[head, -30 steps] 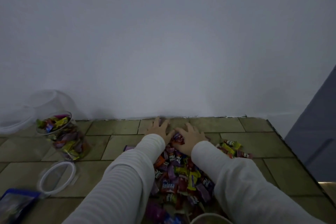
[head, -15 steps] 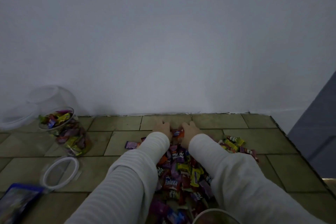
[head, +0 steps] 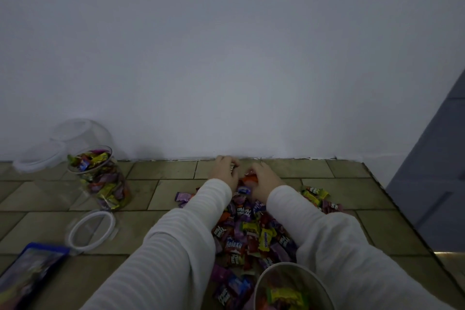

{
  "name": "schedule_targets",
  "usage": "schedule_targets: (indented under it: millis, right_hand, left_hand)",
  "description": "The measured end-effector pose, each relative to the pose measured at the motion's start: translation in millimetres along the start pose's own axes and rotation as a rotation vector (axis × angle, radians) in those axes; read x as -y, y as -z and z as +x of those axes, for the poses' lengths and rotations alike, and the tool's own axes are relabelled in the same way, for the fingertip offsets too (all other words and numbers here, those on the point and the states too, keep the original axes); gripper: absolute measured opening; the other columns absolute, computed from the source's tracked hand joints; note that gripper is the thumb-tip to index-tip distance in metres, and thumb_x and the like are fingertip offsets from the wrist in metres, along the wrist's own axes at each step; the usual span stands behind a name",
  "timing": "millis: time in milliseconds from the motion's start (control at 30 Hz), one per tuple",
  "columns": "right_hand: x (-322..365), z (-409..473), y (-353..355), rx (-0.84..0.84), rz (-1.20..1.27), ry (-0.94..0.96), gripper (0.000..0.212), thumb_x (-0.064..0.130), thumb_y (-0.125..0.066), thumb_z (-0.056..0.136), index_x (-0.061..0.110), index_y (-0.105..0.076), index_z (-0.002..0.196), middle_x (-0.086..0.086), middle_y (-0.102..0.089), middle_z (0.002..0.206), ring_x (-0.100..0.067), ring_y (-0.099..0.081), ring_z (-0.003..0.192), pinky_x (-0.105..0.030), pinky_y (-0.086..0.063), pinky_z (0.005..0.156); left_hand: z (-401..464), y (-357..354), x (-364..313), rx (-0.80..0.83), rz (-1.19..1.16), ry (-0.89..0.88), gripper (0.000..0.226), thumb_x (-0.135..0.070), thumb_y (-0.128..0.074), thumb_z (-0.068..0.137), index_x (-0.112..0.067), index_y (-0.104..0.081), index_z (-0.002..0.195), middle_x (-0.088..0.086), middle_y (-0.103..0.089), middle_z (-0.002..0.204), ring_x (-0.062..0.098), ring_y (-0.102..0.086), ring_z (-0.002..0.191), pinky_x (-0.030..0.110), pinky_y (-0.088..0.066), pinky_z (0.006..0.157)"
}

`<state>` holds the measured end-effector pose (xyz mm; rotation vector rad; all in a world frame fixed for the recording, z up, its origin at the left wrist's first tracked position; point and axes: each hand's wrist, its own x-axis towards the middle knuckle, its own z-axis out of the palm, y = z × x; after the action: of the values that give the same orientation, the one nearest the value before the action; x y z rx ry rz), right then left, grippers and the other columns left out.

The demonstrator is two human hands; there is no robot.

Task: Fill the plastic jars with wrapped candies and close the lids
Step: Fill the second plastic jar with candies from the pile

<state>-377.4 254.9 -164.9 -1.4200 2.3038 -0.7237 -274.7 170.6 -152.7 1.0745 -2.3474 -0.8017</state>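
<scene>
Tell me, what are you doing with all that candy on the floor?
A person in white sleeves is scooping wrapped candies from a pile on the tiled floor. The left hand and right hand are cupped together round a bunch at the pile's far end. An open jar with some candy in it waits close by. Another jar, filled, stands to the left with no lid on; a loose lid lies in front of it.

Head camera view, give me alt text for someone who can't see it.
Both hands, left hand and right hand, curl around wrapped candies at the far end of a candy pile on a tiled floor. A full, lidless jar stands at left with a loose lid nearby; another open jar sits closest to the camera.
</scene>
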Motion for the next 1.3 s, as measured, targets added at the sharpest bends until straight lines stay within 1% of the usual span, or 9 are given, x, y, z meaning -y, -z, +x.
schedule_targets:
  millis: [133,233,333,533,667,867,1000,1133,1300]
  right_hand:
    - [14,-21,21,-0.275,0.264,0.097,0.023,0.006,-0.060,0.088,0.011,-0.055,0.110,-0.002,-0.047,0.107,-0.013,-0.047,0.099,-0.016,-0.034,0.086]
    - [27,-38,31,-0.413,0.445,0.135,0.021,0.003,-0.061,0.088,0.012,-0.056,0.107,-0.002,-0.052,0.107,-0.010,-0.049,0.098,-0.015,-0.037,0.085]
    - [37,-56,41,-0.474,0.601,0.175,0.020,0.005,-0.062,0.088,0.018,-0.054,0.102,0.000,-0.060,0.107,-0.004,-0.055,0.095,-0.024,-0.047,0.089]
    - [55,-98,75,-0.523,0.740,0.230,0.021,0.002,-0.060,0.089,0.018,-0.051,0.102,0.010,-0.056,0.098,-0.001,-0.055,0.088,-0.007,-0.046,0.072]
    - [68,-132,90,-0.588,0.812,0.251,0.022,0.002,-0.059,0.090,0.018,-0.051,0.103,0.009,-0.058,0.099,0.000,-0.056,0.089,-0.008,-0.047,0.075]
    - [79,-180,78,-0.639,1.015,0.188,0.022,0.007,-0.059,0.090,0.026,-0.051,0.098,0.008,-0.058,0.095,0.000,-0.059,0.077,-0.013,-0.051,0.066]
    - [75,-200,59,-0.813,1.068,0.085,0.023,0.006,-0.059,0.091,0.028,-0.051,0.095,0.010,-0.057,0.094,0.003,-0.058,0.078,-0.011,-0.049,0.066]
    - [72,-212,50,-0.894,1.076,0.020,0.023,0.008,-0.061,0.090,0.028,-0.053,0.096,0.005,-0.060,0.095,-0.014,-0.060,0.089,-0.031,-0.053,0.083]
    - [71,-218,46,-0.844,1.076,-0.055,0.022,0.015,-0.064,0.089,0.034,-0.054,0.094,-0.002,-0.063,0.101,-0.027,-0.062,0.099,-0.054,-0.051,0.090]
  left_hand:
    - [-17,7,-17,-0.125,-0.146,-0.003,0.019,-0.002,-0.049,0.091,-0.008,-0.060,0.106,0.008,-0.048,0.118,0.021,-0.050,0.106,0.013,-0.030,0.085]
    - [-32,13,-30,-0.214,-0.287,0.014,0.021,-0.001,-0.048,0.092,-0.010,-0.060,0.105,0.007,-0.050,0.115,0.019,-0.050,0.107,0.014,-0.031,0.087]
    - [-50,20,-43,-0.265,-0.434,0.044,0.021,-0.002,-0.047,0.094,-0.018,-0.057,0.103,0.006,-0.052,0.117,0.015,-0.050,0.101,0.018,-0.036,0.085]
    - [-86,37,-68,-0.297,-0.761,0.085,0.021,-0.010,-0.046,0.097,-0.028,-0.056,0.098,0.008,-0.059,0.113,0.007,-0.055,0.069,0.014,-0.045,0.057]
    - [-113,42,-77,-0.321,-0.898,0.087,0.030,-0.010,-0.044,0.098,-0.035,-0.058,0.090,0.008,-0.064,0.097,0.019,-0.056,0.073,0.030,-0.051,0.062]
    - [-153,44,-76,-0.327,-1.061,0.116,0.030,-0.005,-0.044,0.097,-0.028,-0.061,0.089,-0.007,-0.058,0.066,0.018,-0.044,0.059,0.027,-0.041,0.053]
    - [-179,48,-84,-0.312,-1.034,0.026,0.026,-0.004,-0.045,0.097,-0.024,-0.061,0.091,0.000,-0.054,0.076,0.018,-0.043,0.066,0.029,-0.041,0.059]
    - [-202,47,-92,-0.275,-0.960,-0.080,0.029,-0.003,-0.045,0.096,-0.026,-0.061,0.090,0.000,-0.061,0.091,0.015,-0.054,0.086,0.032,-0.045,0.082]
    - [-217,42,-95,-0.267,-0.882,-0.152,0.033,-0.004,-0.045,0.096,-0.032,-0.059,0.089,0.005,-0.060,0.101,0.004,-0.054,0.088,0.015,-0.043,0.078]
